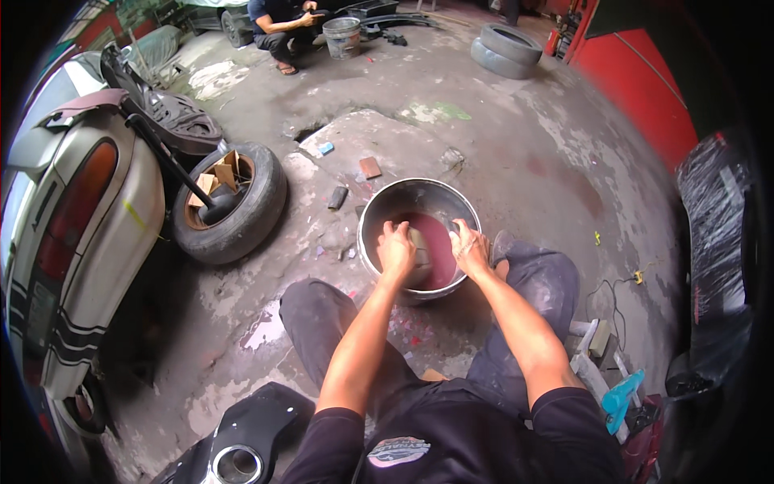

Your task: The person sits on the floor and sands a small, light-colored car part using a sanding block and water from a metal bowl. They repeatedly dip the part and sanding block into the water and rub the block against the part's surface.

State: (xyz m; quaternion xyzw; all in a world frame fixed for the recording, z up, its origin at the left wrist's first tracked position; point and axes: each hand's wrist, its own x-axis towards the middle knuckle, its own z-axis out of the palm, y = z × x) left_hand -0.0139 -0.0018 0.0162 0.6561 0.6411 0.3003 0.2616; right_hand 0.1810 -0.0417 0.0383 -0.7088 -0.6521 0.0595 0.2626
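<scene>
From the head view: the left hand (395,252) curls gripping a tan piece (420,258), right at its fingers, inside the bucket (393,203), by reddish liquid (442,242). Right hand (472,250) bends at the right rim; can't tell its grip. Walls hem both; floor (524,145) stretches ahead, tyre (272,211) well left.

Near frame centre, the left hand (396,252) and right hand (471,248) are being held apart, fingers (385,230) bent, forearms (364,335) being angled inward.
</scene>
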